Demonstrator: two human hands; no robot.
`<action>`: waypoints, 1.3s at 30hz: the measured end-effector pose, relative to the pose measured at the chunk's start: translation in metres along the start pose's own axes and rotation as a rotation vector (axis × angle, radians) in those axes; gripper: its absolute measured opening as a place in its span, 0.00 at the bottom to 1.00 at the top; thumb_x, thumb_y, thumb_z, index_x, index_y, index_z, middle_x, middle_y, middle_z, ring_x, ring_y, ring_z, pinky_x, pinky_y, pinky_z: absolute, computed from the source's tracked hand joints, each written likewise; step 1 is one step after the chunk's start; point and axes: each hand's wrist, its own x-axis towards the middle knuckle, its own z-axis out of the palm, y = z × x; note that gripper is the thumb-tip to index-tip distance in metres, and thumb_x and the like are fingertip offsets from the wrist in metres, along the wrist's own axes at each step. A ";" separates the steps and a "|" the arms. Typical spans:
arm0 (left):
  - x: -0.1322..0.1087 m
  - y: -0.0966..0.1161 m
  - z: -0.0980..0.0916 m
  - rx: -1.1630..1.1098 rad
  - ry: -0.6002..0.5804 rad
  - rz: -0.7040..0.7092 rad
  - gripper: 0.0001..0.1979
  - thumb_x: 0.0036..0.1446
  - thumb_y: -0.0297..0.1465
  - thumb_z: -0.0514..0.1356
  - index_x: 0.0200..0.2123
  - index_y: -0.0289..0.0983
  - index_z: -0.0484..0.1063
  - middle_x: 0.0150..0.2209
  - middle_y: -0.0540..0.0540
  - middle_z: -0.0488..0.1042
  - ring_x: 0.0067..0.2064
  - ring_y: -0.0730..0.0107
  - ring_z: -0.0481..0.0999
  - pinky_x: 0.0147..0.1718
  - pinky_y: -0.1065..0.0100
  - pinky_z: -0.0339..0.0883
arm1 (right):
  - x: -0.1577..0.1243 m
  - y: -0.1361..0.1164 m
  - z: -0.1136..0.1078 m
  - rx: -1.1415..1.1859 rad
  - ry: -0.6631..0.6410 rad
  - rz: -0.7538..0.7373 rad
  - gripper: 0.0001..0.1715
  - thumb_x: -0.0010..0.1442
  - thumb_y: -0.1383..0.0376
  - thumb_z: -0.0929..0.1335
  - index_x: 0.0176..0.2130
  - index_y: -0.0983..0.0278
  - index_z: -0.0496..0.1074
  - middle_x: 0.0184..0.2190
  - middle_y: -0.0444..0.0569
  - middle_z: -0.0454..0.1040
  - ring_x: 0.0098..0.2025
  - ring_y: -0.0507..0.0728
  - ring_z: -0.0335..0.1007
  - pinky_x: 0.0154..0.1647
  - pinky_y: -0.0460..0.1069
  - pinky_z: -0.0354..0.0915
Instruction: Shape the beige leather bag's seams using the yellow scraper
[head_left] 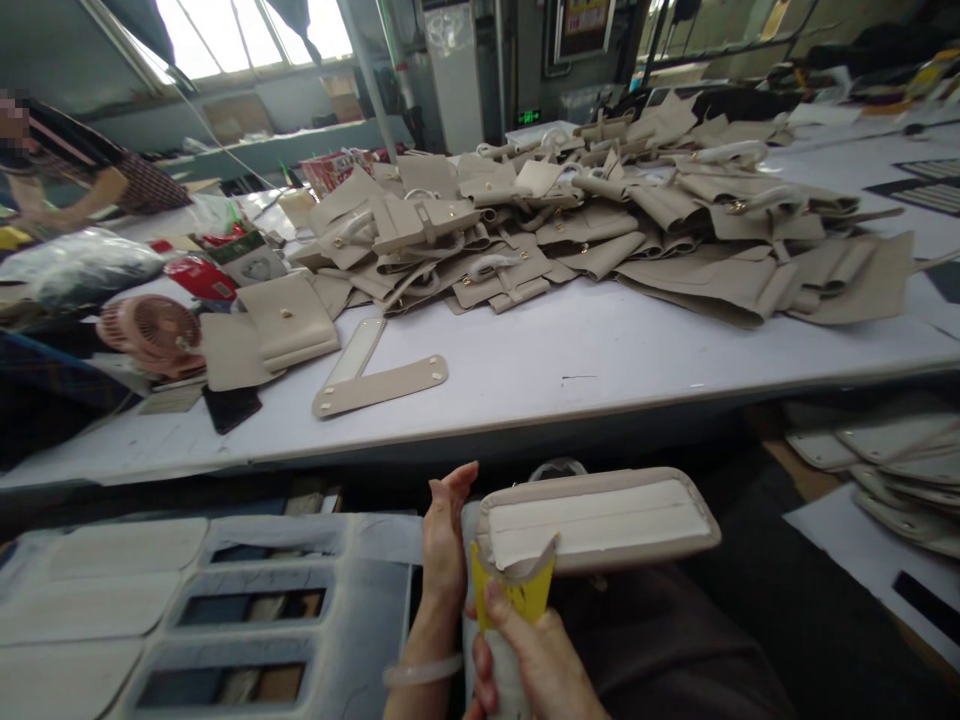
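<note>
My right hand (pixel 536 640) grips a flat yellow scraper (pixel 531 597) with a curved notch in its edge, the thumb pressed on its face. This notched edge lies against the near left end of a beige padded panel (pixel 600 522), which has rounded corners and a white strip down its middle. Beside the panel's left end, my left hand (pixel 446 530) is upright with its fingers stretched out. Whether its palm touches the panel, I cannot tell. Under my right hand is a pale rounded form, partly hidden.
Beige bag pieces (pixel 525 230) are heaped on the white table (pixel 525 365), with two strap pieces (pixel 380 387) near its edge. A pink fan (pixel 154 333) stands left. Pale panels (pixel 82 600) lie lower left; stacked pieces (pixel 900 460) are at right. A person (pixel 82 165) works far left.
</note>
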 end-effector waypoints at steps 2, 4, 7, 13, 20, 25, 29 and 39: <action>-0.001 0.007 0.004 0.152 -0.148 0.022 0.31 0.65 0.54 0.49 0.47 0.35 0.78 0.50 0.39 0.78 0.53 0.55 0.74 0.53 0.58 0.66 | 0.001 0.001 -0.001 0.010 -0.022 0.011 0.42 0.44 0.34 0.73 0.33 0.70 0.72 0.15 0.41 0.66 0.14 0.50 0.61 0.19 0.49 0.69; -0.003 0.012 0.010 0.323 -0.253 0.037 0.29 0.65 0.52 0.51 0.45 0.36 0.81 0.46 0.41 0.80 0.47 0.55 0.77 0.45 0.63 0.67 | 0.003 0.002 -0.003 0.023 -0.033 0.028 0.42 0.43 0.33 0.73 0.32 0.69 0.71 0.13 0.40 0.65 0.12 0.49 0.60 0.18 0.49 0.68; -0.004 0.015 0.015 0.441 -0.226 0.096 0.26 0.66 0.50 0.52 0.41 0.38 0.82 0.43 0.44 0.82 0.47 0.56 0.77 0.47 0.64 0.65 | 0.004 0.001 -0.007 0.034 -0.046 0.070 0.43 0.41 0.32 0.73 0.31 0.68 0.69 0.12 0.40 0.64 0.11 0.49 0.59 0.15 0.48 0.66; -0.010 0.020 0.019 0.572 -0.198 0.128 0.24 0.66 0.48 0.52 0.38 0.38 0.82 0.37 0.46 0.82 0.39 0.61 0.77 0.39 0.68 0.65 | 0.003 -0.011 -0.017 -0.017 -0.114 0.132 0.41 0.44 0.34 0.73 0.34 0.68 0.69 0.12 0.40 0.65 0.12 0.51 0.61 0.15 0.48 0.66; -0.010 0.026 0.033 0.932 -0.132 0.237 0.26 0.68 0.48 0.47 0.30 0.39 0.76 0.26 0.49 0.76 0.27 0.70 0.70 0.27 0.70 0.57 | 0.000 -0.026 -0.025 -0.054 -0.145 0.124 0.38 0.47 0.35 0.73 0.32 0.68 0.69 0.12 0.40 0.65 0.11 0.50 0.59 0.14 0.47 0.65; -0.006 0.024 0.046 1.069 -0.008 0.267 0.22 0.64 0.47 0.53 0.23 0.40 0.65 0.19 0.50 0.66 0.23 0.68 0.65 0.27 0.67 0.49 | -0.006 -0.034 -0.024 -0.021 -0.117 0.099 0.38 0.45 0.35 0.73 0.31 0.67 0.70 0.13 0.41 0.67 0.12 0.50 0.60 0.15 0.47 0.67; -0.009 0.028 0.062 1.100 0.092 0.285 0.22 0.60 0.48 0.58 0.22 0.41 0.60 0.20 0.48 0.64 0.28 0.60 0.69 0.34 0.64 0.52 | -0.016 -0.034 -0.019 -0.035 -0.023 0.069 0.43 0.44 0.29 0.69 0.23 0.67 0.69 0.13 0.44 0.66 0.13 0.51 0.63 0.18 0.49 0.69; -0.003 0.026 0.040 0.479 0.086 0.166 0.36 0.64 0.57 0.37 0.39 0.35 0.74 0.38 0.36 0.81 0.40 0.54 0.81 0.44 0.57 0.70 | -0.061 -0.117 -0.064 -0.579 -0.182 -0.080 0.39 0.57 0.32 0.61 0.36 0.65 0.69 0.12 0.41 0.65 0.11 0.49 0.57 0.12 0.43 0.53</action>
